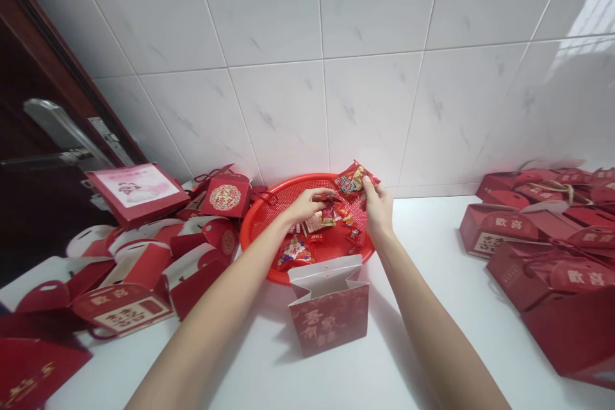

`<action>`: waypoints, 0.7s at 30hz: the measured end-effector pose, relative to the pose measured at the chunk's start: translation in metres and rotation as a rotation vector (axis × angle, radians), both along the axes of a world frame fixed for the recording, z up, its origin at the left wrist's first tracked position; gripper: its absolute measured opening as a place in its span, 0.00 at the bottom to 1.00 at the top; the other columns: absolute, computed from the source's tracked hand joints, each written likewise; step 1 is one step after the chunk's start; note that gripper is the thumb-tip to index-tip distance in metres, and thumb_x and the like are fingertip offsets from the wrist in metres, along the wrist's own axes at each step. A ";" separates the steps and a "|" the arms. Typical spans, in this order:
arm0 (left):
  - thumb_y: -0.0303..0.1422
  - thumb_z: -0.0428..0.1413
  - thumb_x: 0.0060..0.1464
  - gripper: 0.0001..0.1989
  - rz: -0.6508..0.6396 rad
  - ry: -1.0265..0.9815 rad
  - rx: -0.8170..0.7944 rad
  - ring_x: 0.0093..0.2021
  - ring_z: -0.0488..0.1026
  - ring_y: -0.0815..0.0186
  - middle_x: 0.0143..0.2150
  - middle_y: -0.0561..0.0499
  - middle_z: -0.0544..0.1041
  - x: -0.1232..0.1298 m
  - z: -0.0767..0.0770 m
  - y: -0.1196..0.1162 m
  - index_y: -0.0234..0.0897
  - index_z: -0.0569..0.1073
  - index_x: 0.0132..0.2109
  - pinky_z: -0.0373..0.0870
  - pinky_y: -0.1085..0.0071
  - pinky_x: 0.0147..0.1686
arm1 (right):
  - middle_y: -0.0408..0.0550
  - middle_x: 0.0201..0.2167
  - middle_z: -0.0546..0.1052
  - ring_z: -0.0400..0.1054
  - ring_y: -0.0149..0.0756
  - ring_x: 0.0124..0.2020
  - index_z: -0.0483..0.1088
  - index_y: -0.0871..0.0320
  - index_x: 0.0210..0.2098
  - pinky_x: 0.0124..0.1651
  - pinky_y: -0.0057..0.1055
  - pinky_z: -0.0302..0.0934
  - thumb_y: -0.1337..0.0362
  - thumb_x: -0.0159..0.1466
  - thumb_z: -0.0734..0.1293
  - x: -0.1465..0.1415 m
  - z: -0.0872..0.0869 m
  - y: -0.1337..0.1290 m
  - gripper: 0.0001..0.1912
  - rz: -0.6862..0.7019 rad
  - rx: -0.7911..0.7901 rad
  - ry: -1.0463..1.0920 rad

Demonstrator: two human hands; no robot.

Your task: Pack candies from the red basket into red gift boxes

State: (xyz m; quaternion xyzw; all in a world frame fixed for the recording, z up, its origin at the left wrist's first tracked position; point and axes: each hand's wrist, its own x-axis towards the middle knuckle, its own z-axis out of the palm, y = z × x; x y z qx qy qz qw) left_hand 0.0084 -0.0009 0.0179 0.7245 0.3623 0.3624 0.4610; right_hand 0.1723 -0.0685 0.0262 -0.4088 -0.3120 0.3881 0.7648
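Observation:
My right hand [378,208] pinches a red and gold snack packet [353,180] by its right side, over the far right rim of a red plastic basket [257,210]. Inside the basket, my left hand [307,206] has its fingers closed on what looks like a small dark red wrapped sweet, partly hidden by the fingers. Several wrapped sweets [350,230] and a colourful packet [294,251] lie in the basket. In front of it, between my forearms, a dark red gift box [330,320] stands upright with its top open.
On the left are many red gift boxes [127,295], some with open flaps, and one with a pink picture lid [134,186]. More red boxes [567,269] crowd the right side. A tiled wall [278,115] backs the white table [423,256]; a door handle [67,134] is at left.

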 end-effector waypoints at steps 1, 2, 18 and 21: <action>0.19 0.58 0.42 0.21 0.027 0.006 -0.017 0.39 0.76 0.64 0.38 0.49 0.81 -0.001 0.000 0.000 0.35 0.80 0.45 0.71 0.68 0.43 | 0.35 0.15 0.59 0.52 0.27 0.19 0.62 0.56 0.20 0.24 0.27 0.54 0.51 0.58 0.72 0.000 0.000 0.000 0.21 0.000 0.001 0.006; 0.20 0.58 0.43 0.23 0.058 0.016 -0.034 0.35 0.75 0.66 0.34 0.51 0.80 -0.001 0.000 0.000 0.35 0.79 0.49 0.70 0.69 0.39 | 0.35 0.15 0.60 0.53 0.27 0.19 0.63 0.56 0.20 0.24 0.27 0.55 0.51 0.58 0.72 0.000 0.000 0.000 0.21 0.002 0.001 0.012; 0.32 0.59 0.42 0.07 0.083 -0.500 -0.031 0.39 0.72 0.67 0.35 0.52 0.77 0.000 0.022 -0.011 0.37 0.68 0.24 0.68 0.72 0.41 | 0.37 0.17 0.64 0.57 0.28 0.20 0.65 0.56 0.22 0.24 0.27 0.55 0.50 0.56 0.73 0.001 -0.002 0.001 0.19 0.015 -0.002 0.015; 0.32 0.63 0.41 0.08 0.058 -0.535 -0.073 0.34 0.71 0.70 0.30 0.55 0.74 0.001 0.025 -0.014 0.37 0.70 0.24 0.68 0.72 0.41 | 0.38 0.17 0.66 0.59 0.29 0.21 0.65 0.56 0.22 0.25 0.27 0.56 0.52 0.56 0.73 0.001 0.000 -0.001 0.18 0.024 -0.010 0.008</action>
